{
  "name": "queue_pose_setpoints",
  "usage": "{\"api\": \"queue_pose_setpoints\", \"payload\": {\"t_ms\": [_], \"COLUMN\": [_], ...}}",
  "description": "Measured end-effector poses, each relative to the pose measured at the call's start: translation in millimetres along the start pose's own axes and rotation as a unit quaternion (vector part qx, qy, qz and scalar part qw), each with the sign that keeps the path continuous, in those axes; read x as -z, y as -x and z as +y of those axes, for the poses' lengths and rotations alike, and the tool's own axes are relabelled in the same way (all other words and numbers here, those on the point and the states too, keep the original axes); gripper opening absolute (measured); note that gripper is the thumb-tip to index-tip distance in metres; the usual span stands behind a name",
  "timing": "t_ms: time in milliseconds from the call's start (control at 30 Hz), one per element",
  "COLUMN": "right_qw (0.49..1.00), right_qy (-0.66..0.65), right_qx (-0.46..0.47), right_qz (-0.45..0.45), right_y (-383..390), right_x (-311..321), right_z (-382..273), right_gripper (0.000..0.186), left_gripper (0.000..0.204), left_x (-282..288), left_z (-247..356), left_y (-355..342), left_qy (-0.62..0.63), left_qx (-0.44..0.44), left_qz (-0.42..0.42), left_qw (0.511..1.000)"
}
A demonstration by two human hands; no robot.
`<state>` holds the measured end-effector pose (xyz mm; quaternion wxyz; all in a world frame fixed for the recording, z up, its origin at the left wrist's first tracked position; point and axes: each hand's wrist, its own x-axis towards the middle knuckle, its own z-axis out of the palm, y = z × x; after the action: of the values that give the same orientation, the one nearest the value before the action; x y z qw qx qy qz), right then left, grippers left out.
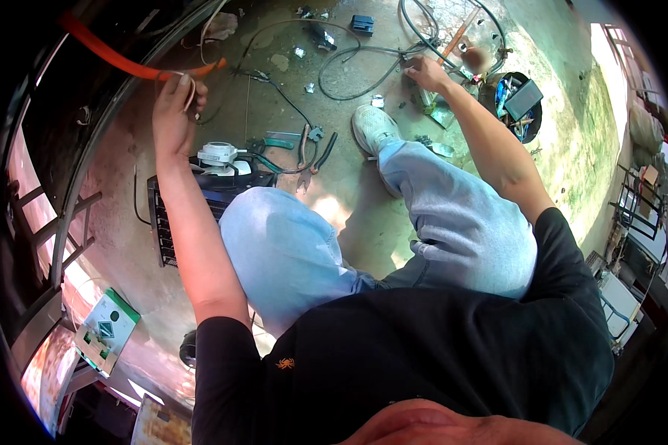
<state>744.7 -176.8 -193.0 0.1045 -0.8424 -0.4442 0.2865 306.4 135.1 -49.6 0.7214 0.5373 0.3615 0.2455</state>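
Note:
At the upper left, my left hand (177, 111) is closed, thumb and fingers pinching a thin pale strip (191, 96) just below a curved orange hose (130, 67). Out to the upper right, my right hand (427, 74) reaches down with curled fingers; what lies in them, if anything, is hidden. A wooden handle (459, 37) ends right beside that hand, and a looped black cable (360, 95) runs close to its fingertips. Between the hands, pliers (304, 152) with dark handles and a green-handled tool (278, 142) lie on the floor.
By my left knee stands a black crate-like box (178, 215) with a white device (219, 153) on top. A round black bucket (531, 130) of tools sits past my right forearm. Scraps and a small dark blue box (362, 24) lie ahead. A green-and-white carton (105, 330) is at lower left.

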Motion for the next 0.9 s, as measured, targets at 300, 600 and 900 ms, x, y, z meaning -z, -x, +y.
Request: {"api": "queue_pose_setpoints", "payload": {"t_ms": [300, 600, 900], "right_qw": [0.998, 0.993, 0.944], "right_qy": [-0.004, 0.094, 0.322], "right_qx": [-0.043, -0.069, -0.071], "right_qz": [0.045, 0.031, -0.005], "right_y": [20.6, 29.4, 74.6], "right_x": [1.0, 1.5, -33.9], "right_z": [33.1, 50.9, 53.8], "right_gripper": [0.036, 0.042, 0.055], "left_gripper": [0.033, 0.038, 0.052], "left_x": [10.2, 7.5, 7.1], "left_z": [-6.2, -3.8, 2.3], "left_y": [-2.0, -3.8, 8.9], "left_qy": [0.017, 0.061, 0.074], "left_qx": [0.009, 0.008, 0.036], "left_qz": [0.016, 0.031, 0.085], "left_qw": [1.0, 0.998, 0.993]}}
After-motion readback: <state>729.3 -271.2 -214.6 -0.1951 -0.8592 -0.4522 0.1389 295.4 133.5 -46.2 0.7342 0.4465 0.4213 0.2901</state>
